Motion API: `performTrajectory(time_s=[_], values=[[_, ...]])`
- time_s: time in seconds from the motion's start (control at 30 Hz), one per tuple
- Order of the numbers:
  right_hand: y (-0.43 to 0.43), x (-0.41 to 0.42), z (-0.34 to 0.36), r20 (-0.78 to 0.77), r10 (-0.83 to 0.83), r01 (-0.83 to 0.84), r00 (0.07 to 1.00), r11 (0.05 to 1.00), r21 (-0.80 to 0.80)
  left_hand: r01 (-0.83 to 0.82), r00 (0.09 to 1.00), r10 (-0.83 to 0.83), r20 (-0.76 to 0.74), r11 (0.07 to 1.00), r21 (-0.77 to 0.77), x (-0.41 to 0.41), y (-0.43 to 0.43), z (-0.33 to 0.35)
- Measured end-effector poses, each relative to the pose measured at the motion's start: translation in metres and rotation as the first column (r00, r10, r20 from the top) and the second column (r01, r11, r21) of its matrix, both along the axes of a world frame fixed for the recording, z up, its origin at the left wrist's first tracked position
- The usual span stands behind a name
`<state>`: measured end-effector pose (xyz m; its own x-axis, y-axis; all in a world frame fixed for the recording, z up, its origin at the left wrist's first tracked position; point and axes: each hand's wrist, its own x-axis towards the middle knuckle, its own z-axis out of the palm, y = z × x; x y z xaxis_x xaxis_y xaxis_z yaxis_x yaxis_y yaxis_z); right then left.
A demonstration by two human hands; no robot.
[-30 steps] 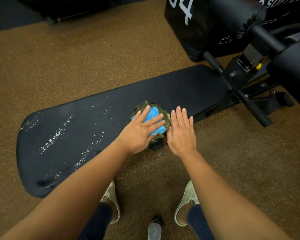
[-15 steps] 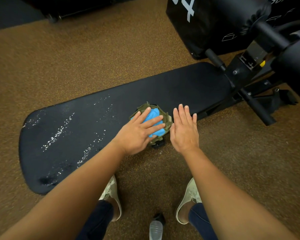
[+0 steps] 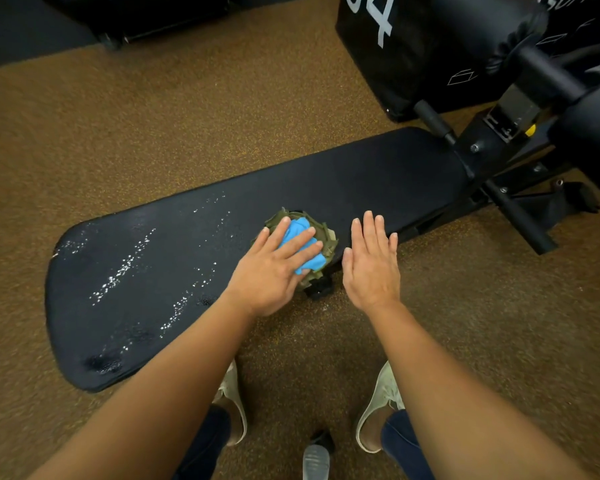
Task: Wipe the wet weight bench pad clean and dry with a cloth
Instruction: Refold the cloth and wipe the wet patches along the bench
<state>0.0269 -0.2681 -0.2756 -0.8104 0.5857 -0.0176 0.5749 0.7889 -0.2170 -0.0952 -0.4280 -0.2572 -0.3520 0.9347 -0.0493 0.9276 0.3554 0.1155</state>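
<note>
Black bench pad [image 3: 326, 188] with white droplets; blue-and-olive cloth [image 3: 303, 233]; speckled brown floor [image 3: 153, 116]

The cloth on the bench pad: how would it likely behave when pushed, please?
The cloth looks crumpled and soft, so it would probably bunch rather than slide stiffly. Under the flat left hand it should drag across the droplets, likely soaking heavier.

Warm, rather dim indoor light comes from overhead. Droplets [image 3: 122, 271] on the black bench pad [image 3: 361, 181] glint white (the only real glare). Soft shadow darkens the floor [image 3: 309, 358] between the shoes [image 3: 378, 400]. The wide lens bows the edges; the bottom corners look smeared.
</note>
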Motion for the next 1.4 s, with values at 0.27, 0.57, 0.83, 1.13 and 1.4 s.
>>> performTrajectory(time_s=[0.27, 0.57, 0.83, 1.13, 1.4], values=[[0.000, 0.000, -0.001, -0.005, 0.001, -0.001, 1.000, 1.000, -0.005, -0.078, 0.997, 0.079, 0.009, 0.996, -0.036, 0.013, 0.042, 0.002], [0.002, 0.002, 0.000, 0.017, 0.018, -0.018, 1.000, 1.000, 0.005, 0.009, 0.998, -0.009, 0.056, 1.000, -0.005, -0.021, 0.018, 0.002], [0.002, 0.000, 0.000, 0.020, 0.016, -0.016, 1.000, 1.000, 0.001, 0.053, 0.999, -0.052, 0.014, 0.996, -0.066, 0.014, 0.021, 0.001], [0.000, -0.001, 0.004, 0.022, -0.001, 0.001, 1.000, 1.000, -0.009, -0.125, 0.992, 0.126, 0.027, 0.991, -0.036, 0.011, 0.007, 0.002], [-0.002, -0.001, 0.004, 0.032, -0.008, 0.007, 0.999, 1.000, 0.018, 0.166, 0.983, -0.170, -0.070, 0.984, -0.065, -0.001, -0.024, 0.001]])
